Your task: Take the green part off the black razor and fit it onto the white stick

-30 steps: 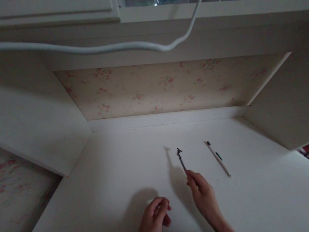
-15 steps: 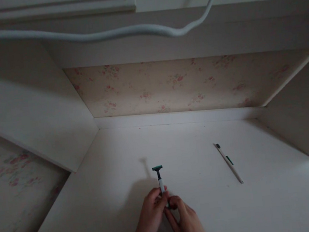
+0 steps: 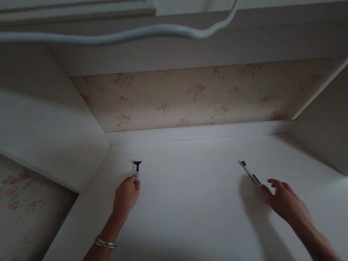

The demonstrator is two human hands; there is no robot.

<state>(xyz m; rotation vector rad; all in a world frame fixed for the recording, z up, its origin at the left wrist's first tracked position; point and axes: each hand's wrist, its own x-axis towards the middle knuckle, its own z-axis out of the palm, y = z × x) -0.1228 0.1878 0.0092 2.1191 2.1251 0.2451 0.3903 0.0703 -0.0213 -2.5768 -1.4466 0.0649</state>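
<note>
I've moved the left hand (image 3: 126, 197), clamped on the razor (image 3: 137, 175), farther left; the right hand (image 3: 289, 203) has let go, fingers parted by the slim white stick (image 3: 250, 173).

Razor (image 3: 137, 170): black head, pale grey handle. Toothbrush (image 3: 250, 173): white body, dark bristles, dark strip. Worktop (image 3: 186, 179): plain white. Wallpaper (image 3: 173, 95): beige, scattered pinkish-red floral sprays, greyish-green leaves. Cable (image 3: 150, 32): greyish white. Bracelet (image 3: 105, 243): silvery. Cupboard door (image 3: 52, 1): plain off-white.
</note>
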